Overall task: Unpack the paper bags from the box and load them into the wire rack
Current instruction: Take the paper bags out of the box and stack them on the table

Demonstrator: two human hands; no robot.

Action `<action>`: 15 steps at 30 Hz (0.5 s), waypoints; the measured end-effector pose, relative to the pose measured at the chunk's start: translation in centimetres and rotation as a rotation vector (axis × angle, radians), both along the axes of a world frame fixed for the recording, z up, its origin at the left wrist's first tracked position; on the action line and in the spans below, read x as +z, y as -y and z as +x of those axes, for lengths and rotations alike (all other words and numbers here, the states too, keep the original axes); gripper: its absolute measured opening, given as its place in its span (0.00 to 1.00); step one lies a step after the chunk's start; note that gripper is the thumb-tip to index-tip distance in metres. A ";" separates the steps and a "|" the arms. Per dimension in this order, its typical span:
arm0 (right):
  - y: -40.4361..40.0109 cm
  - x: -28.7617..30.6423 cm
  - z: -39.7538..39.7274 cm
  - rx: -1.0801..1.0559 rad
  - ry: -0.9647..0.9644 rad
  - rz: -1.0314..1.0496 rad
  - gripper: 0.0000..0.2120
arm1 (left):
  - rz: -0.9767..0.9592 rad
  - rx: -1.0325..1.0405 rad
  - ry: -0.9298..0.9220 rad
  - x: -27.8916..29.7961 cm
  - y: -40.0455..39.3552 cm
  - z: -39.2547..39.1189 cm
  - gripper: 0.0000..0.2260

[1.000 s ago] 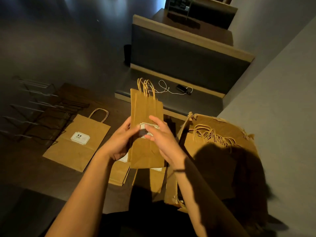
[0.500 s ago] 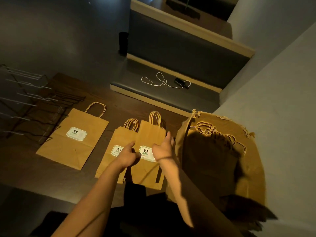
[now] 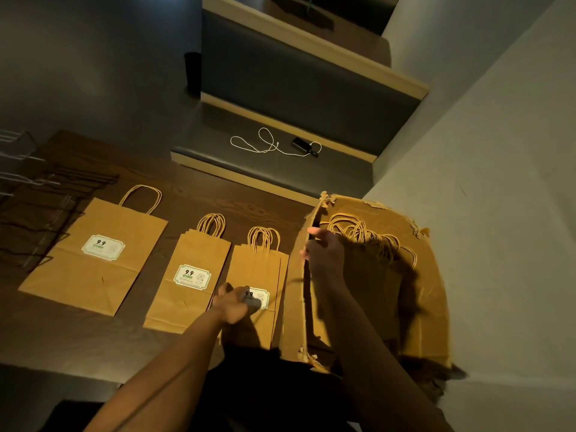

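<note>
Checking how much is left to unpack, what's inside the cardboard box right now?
Inside the cardboard box, a bunch of paper-bag handles shows, with the right hand reaching in. The bags' bodies lie in shadow, uncountable.

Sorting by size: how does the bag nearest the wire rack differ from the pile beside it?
The bag nearest the rack is wider and lies alone, showing one handle loop. The pile beside it is narrower, with several bags stacked and several handle loops. Both are brown paper, flat on the table, with a white 9.9 label.
</note>
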State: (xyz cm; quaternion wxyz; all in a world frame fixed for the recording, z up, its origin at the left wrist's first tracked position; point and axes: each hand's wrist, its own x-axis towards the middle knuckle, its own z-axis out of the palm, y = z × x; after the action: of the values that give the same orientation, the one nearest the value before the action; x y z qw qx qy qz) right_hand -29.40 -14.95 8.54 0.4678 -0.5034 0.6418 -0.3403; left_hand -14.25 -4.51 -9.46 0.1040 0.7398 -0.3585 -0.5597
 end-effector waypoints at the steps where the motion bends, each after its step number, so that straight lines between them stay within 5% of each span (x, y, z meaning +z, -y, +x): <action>1: 0.5 -0.5 -0.8 -0.060 0.030 0.011 0.13 | -0.037 0.111 -0.067 -2.7 0.5 0.3 0.28; 3: 1.4 -2.0 -2.5 -0.128 -0.012 0.034 0.13 | -0.093 0.360 -0.198 -3.6 1.0 0.6 0.16; 5: 2.1 -3.5 -4.4 -0.097 -0.152 0.083 0.14 | -0.132 0.538 -0.322 1.7 0.9 0.3 0.08; 8: 2.7 -6.0 -7.4 0.054 -0.451 0.157 0.20 | -0.172 0.572 -0.345 5.3 1.6 0.3 0.09; 15: -1.6 -11.2 -9.7 0.403 -0.964 0.434 0.54 | -0.328 0.620 -0.412 11.3 5.0 -0.6 0.09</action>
State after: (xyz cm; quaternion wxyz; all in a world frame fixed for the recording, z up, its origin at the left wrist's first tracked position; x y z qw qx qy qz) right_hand -39.11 -13.31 -2.62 0.2703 -0.6067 0.7294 0.1636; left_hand -14.89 -9.51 1.80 0.4539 0.6590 -0.1746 -0.5737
